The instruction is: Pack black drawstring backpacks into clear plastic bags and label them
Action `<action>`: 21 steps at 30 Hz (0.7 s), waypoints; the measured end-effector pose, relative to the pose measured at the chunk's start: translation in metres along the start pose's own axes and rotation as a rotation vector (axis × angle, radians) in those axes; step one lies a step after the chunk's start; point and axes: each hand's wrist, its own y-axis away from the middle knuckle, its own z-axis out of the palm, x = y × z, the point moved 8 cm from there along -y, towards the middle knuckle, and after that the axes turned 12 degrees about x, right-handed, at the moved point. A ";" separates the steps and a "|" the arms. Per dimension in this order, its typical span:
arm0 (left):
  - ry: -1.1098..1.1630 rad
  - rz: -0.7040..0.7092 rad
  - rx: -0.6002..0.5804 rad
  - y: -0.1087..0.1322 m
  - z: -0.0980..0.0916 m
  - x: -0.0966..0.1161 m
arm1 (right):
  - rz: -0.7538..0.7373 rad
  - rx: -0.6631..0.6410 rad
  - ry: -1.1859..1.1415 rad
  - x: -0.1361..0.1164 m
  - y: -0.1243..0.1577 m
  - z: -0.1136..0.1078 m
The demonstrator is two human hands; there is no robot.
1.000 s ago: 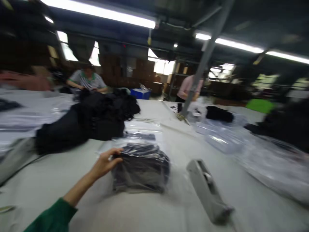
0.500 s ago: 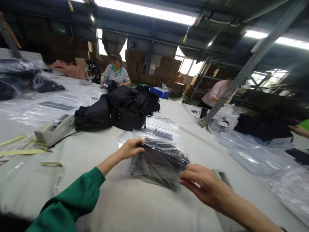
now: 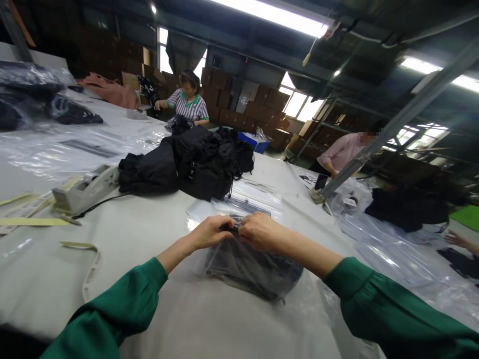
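Note:
A clear plastic bag (image 3: pixel 239 279) with a dark folded item inside lies on the white table in front of me. My left hand (image 3: pixel 209 233) pinches the bag's far edge near its upper left corner. Right beside it, my right hand (image 3: pixel 260 232) is closed on the same edge, its fingertips almost meeting the left ones. Part of the bag's far side is hidden under my right hand and forearm. More flat clear bags (image 3: pixel 277 202) lie just beyond.
Black backpacks or bags (image 3: pixel 202 164) are heaped ahead, with a tape dispenser (image 3: pixel 88 189) and yellow strips (image 3: pixel 33 222) on the left. Clear plastic sheets (image 3: pixel 374 249) cover the right side. Two co-workers (image 3: pixel 189 102) stand across; another person's hand (image 3: pixel 458 239) shows far right.
My right hand has moved from the bag's right side up and left to its far edge, beside my left hand. My left hand stays at the upper left corner.

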 end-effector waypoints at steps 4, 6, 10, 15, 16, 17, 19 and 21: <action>0.002 0.015 -0.004 0.000 0.000 0.000 | 0.025 0.006 0.027 0.003 -0.002 -0.003; 0.001 0.018 -0.006 0.000 0.000 0.001 | 0.034 0.018 0.034 0.007 -0.001 -0.006; -0.003 0.010 0.004 0.001 -0.002 0.002 | 0.072 0.037 0.019 0.017 0.006 -0.012; -0.020 -0.001 0.007 0.001 -0.004 0.003 | 0.076 0.110 -0.278 0.010 0.025 -0.038; -0.024 0.001 0.006 0.001 -0.004 0.004 | 0.039 0.109 -0.429 0.002 0.028 -0.044; -0.027 0.003 0.007 0.001 -0.004 0.004 | -0.002 0.093 -0.584 -0.007 0.030 -0.049; -0.033 0.008 0.009 0.001 -0.005 0.005 | -0.042 0.045 -0.828 -0.019 0.031 -0.052; -0.037 0.012 0.012 0.001 -0.005 0.006 | 0.009 0.022 -0.963 -0.020 0.027 -0.046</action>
